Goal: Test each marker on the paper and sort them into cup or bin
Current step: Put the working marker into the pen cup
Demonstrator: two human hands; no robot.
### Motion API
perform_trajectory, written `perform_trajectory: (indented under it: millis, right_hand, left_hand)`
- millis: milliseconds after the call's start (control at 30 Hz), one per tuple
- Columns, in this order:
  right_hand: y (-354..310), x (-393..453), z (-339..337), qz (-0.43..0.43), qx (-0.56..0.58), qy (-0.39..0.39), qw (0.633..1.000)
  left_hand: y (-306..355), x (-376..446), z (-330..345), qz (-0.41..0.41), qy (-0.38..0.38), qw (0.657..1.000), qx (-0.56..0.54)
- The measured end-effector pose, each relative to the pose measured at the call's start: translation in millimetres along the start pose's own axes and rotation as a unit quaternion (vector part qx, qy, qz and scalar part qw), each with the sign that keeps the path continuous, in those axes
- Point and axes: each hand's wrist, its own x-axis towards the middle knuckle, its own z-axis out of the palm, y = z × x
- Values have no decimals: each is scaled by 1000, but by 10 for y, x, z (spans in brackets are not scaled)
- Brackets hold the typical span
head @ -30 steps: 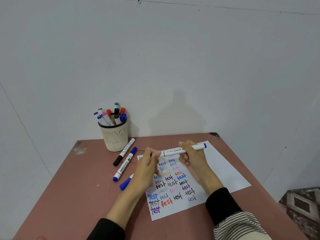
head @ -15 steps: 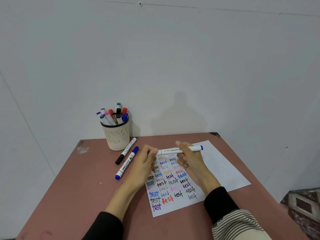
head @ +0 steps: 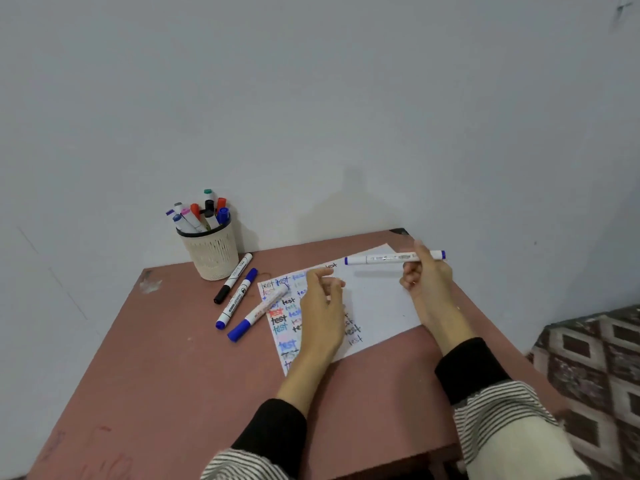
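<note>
Moved since earlier frame: the two hands are now parting; the left hand (head: 320, 311) is coming off the marker's end, and the right hand (head: 427, 278) is carrying the marker (head: 388, 258) out to the right, over the blank part of the paper (head: 377, 303).

Marker: white barrel, blue at both ends, lying level in the air above the paper's far edge. It is sitting in the right hand's grip, fingers curling round the barrel near its right end.

Left hand: hovering over the written part of the paper, fingers loosely bent, gripping nothing that can be seen.

Paper: white sheet lying askew on the table (head: 166, 375), its left half carrying rows of the word "test" in black, blue, red and paler inks; the left hand is hiding part of them.

Loose markers, three: a black-capped one (head: 233, 278) and a blue-capped one (head: 237, 298) lying side by side just left of the paper, near the cup's foot; a third with a blue cap (head: 258, 313) lying with its far end on the paper's left edge.

Cup (head: 211, 252): cream mesh, dark rim, standing at the table's far left by the wall (head: 311, 98), holding a bunch of markers upright and leaning, caps in purple, grey, pink, red, black, green, orange and blue.

Table: reddish-brown top, scuffed pale patch near the far left corner.

Sleeves: black cuffs under striped fabric on both arms.
</note>
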Motion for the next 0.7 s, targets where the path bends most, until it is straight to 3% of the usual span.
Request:
perform_trajectory:
  millis: [233,333,467,700]
  right_hand:
    - [-616,5,-1217,-116,-62,131,983]
    - [-733,-1,-1750,-123,-96,198,968]
    - [-556,-5,-2388,-103,-193,259,941]
    - [240,-209,-3213,-7,-399,233,887]
  left_hand:
    - [176,-368,1147,133,-120,959,220]
    - [241,-482,1496,139,-178,926,304]
    - [179,-484,1577,130,-261,859,420]
    - [174,-478,1567,136,-264,836,462]
